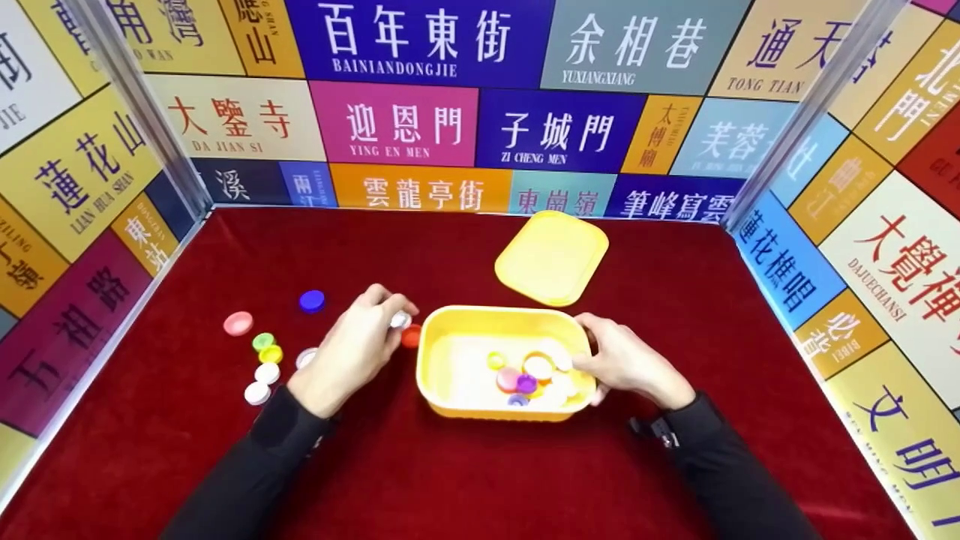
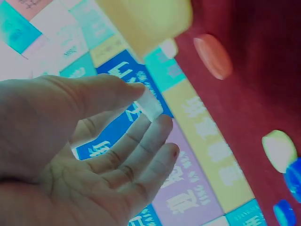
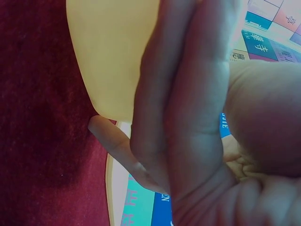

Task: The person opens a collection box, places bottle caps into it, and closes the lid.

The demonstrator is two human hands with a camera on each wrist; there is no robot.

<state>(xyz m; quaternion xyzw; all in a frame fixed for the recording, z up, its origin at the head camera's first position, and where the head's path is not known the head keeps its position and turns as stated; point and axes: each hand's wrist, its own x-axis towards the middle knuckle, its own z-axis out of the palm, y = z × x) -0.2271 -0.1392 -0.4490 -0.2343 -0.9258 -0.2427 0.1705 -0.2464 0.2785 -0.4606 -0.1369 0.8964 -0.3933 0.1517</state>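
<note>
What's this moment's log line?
Left grip: pinching white cap | Right grip: holding yellow box at right end | Yellow lid: off, beyond box | Other caps: in box and on cloth

The yellow box (image 1: 495, 412) and yellow lid (image 1: 553, 259) are smooth plastic with a soft sheen; the scattered caps (image 1: 312, 301) are plastic too, though glare makes the finish of those inside hard to tell. Dark red cloth (image 1: 480, 480) shows a matt, velvety nap, while silvery metal posts (image 1: 806, 112) edge smooth printed panels (image 1: 510, 75)
</note>
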